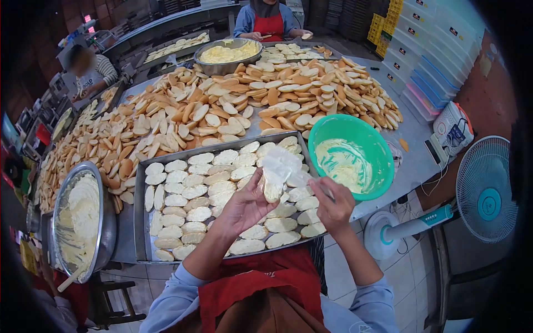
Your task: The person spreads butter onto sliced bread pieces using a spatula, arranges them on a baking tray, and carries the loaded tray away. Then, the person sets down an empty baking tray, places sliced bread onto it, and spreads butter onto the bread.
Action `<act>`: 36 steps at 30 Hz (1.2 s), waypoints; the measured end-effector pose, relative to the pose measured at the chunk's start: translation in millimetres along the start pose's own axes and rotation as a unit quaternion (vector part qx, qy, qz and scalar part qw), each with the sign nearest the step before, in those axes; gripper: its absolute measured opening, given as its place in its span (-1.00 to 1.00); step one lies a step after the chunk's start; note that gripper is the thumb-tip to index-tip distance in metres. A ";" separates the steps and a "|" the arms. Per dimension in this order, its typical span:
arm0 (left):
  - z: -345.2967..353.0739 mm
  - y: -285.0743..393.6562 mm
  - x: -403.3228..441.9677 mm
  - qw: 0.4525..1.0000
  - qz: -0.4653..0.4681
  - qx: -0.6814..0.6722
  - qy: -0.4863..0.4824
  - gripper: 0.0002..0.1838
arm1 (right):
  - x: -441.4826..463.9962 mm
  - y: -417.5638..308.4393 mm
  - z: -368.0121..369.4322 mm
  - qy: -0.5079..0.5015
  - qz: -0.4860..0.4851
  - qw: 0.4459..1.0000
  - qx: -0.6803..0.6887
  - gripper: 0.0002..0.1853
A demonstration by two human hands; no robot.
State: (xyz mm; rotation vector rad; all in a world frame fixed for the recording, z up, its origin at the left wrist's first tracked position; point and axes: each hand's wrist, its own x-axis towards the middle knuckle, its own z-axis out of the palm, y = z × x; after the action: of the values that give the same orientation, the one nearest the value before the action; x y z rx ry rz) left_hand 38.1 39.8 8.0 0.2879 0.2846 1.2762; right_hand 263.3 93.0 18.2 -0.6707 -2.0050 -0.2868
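The tray before me looks nearly filled with rows of cream-coated bread pieces. Above it, the left hand pinches a bread piece; the right hand grips a spatula over that piece. Beyond the tray, a big heap seems uncoated, so plenty appears left. Beside the tray, the green bowl holds some cream.

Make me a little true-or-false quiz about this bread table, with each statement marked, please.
1. The right hand holds a spatula. True.
2. The green basin is left of the metal tray. False: it is at the tray's right end.
3. The left hand holds a piece of bread. True.
4. The tray holds just one row. False: several rows of bread pieces lie in it.
5. The metal bowl at far left contains cream. True.
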 end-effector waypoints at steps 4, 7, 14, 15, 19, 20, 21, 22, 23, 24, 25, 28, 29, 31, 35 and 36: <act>1.1 -0.1 -4.0 1.000 0.001 -0.010 0.021 -0.20 | 15.2 8.7 7.6 0.017 0.026 0.999 -0.021 -0.50; -2.6 4.7 -3.5 1.000 -0.005 -0.020 0.011 -0.20 | 17.3 3.8 3.0 0.040 0.019 0.999 0.013 -0.50; -1.6 6.1 -3.3 1.000 0.001 -0.009 -0.001 -0.21 | 18.7 -1.2 3.9 0.021 0.075 0.997 0.012 -0.47; 1.6 10.1 -4.5 0.999 0.029 0.017 0.008 -0.20 | 18.2 -7.1 -3.1 0.015 0.104 0.993 0.056 -0.46; 0.6 20.4 -4.3 0.992 0.083 0.090 0.016 -0.16 | 10.4 -28.5 -23.3 -0.082 0.091 0.986 0.111 -0.41; 0.0 22.0 -5.6 0.992 0.090 0.080 0.029 -0.16 | 5.7 -32.6 -24.4 -0.090 0.077 0.987 0.112 -0.39; -3.9 24.1 -6.3 0.992 0.092 0.079 0.033 -0.16 | 1.6 -34.9 -27.4 -0.093 0.076 0.986 0.115 -0.39; -10.3 26.4 -6.0 0.991 0.101 0.086 0.027 -0.23 | -1.7 -35.4 -32.5 -0.103 0.078 0.985 0.118 -0.39; -13.8 28.1 -5.6 0.989 0.110 0.092 0.020 -0.31 | -2.9 -35.6 -36.5 -0.113 0.079 0.983 0.120 -0.39; -4.7 27.6 -7.9 0.989 0.125 0.066 0.030 -0.32 | -2.6 -36.7 -39.0 -0.116 0.077 0.983 0.122 -0.39; -5.4 27.3 -9.3 0.989 0.127 0.064 0.033 -0.32 | -2.5 -38.3 -41.8 -0.106 0.101 0.982 0.121 -0.40; -8.1 24.3 -14.4 0.993 0.100 0.063 0.024 -0.32 | 3.2 -43.6 -40.8 -0.102 0.129 0.980 0.112 -0.44; -7.9 21.4 -13.5 0.994 0.093 0.048 0.017 -0.32 | 5.3 -45.6 -38.5 -0.103 0.131 0.981 0.103 -0.46; -16.4 20.2 -16.0 0.993 0.110 0.029 0.025 -0.32 | 0.4 -48.6 -36.5 -0.119 0.131 0.978 0.113 -0.47; -44.2 37.7 -51.0 0.987 0.149 0.043 0.050 -0.26 | -11.7 -28.0 -42.6 -0.103 0.163 0.978 0.076 -0.54; -47.7 44.3 -65.8 0.984 0.165 0.035 0.064 -0.27 | -16.1 -13.8 -46.0 -0.095 0.185 0.977 0.053 -0.60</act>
State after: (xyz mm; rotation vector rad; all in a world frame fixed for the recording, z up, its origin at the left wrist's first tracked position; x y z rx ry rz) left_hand -36.3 -9.3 -16.9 0.3224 0.4035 1.6171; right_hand 295.2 55.0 28.6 -1.0150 -2.0073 0.1105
